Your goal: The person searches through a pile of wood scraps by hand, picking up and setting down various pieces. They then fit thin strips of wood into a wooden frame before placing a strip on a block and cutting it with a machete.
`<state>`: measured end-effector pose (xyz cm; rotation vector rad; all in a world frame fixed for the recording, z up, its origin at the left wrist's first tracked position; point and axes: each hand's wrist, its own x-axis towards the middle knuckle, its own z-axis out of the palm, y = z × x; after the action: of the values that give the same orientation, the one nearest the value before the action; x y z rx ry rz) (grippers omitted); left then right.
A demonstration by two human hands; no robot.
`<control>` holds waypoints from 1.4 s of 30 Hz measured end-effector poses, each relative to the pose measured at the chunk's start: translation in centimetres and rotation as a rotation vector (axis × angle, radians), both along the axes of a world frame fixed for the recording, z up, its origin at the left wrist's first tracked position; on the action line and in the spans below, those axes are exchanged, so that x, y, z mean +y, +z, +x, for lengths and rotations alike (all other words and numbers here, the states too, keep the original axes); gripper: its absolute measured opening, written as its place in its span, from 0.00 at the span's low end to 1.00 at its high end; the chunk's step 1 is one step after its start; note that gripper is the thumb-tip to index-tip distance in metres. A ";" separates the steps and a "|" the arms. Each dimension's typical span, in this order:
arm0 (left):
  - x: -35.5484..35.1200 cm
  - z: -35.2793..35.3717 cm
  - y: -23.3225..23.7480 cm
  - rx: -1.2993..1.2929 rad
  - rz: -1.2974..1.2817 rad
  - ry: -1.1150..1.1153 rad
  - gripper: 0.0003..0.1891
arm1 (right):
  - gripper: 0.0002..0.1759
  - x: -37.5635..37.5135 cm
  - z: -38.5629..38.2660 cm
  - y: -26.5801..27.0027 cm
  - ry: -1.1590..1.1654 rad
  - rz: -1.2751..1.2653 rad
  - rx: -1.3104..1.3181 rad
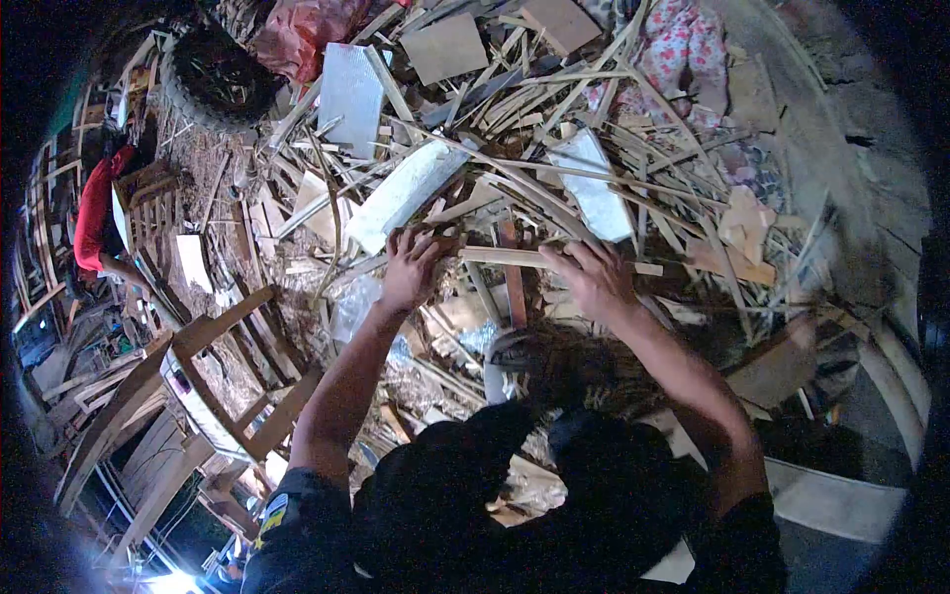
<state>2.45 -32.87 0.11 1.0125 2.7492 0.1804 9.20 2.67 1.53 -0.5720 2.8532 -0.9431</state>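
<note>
My right hand (594, 280) is closed around a pale, narrow wooden strip (505, 256), which lies nearly level across the view and sticks out on both sides of the hand. My left hand (411, 272) is just beyond the strip's left end, its fingers bent over with small gaps between them. What it grips is hidden by the fingers and the dark clutter beneath. Under both hands spreads a heap of wood scraps. A whitish slab (408, 193) leans behind my left hand, and another pale board (594, 183) lies behind my right.
A wooden chair-like frame (223, 371) stands at the left, near a person in a red sleeve (94, 218). A tyre (213, 79) and red plastic (307, 35) lie at the back left. Floral cloth (688, 59) is at the back right. My shoes (520, 366) are among the scraps.
</note>
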 end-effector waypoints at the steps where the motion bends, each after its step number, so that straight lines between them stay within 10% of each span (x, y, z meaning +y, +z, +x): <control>1: 0.4 0.1 1.7 -0.060 0.075 0.003 0.21 | 0.34 0.4 0.0 2.1 0.003 0.012 0.054; 21: 1.7 0.7 68.1 -0.542 0.324 0.442 0.12 | 0.21 0.7 -5.1 64.4 0.082 0.034 -0.216; 32: -9.2 9.3 81.9 -0.440 0.839 0.786 0.14 | 0.30 -11.0 -5.6 82.0 0.335 0.123 0.185; 42: -18.0 22.3 90.2 -0.171 0.658 0.996 0.18 | 0.31 -24.2 -1.8 88.2 0.628 0.186 0.126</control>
<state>24.80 -50.89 90.34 -0.3921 2.7854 1.2825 7.41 -21.58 89.74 -1.4215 2.5331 -0.5392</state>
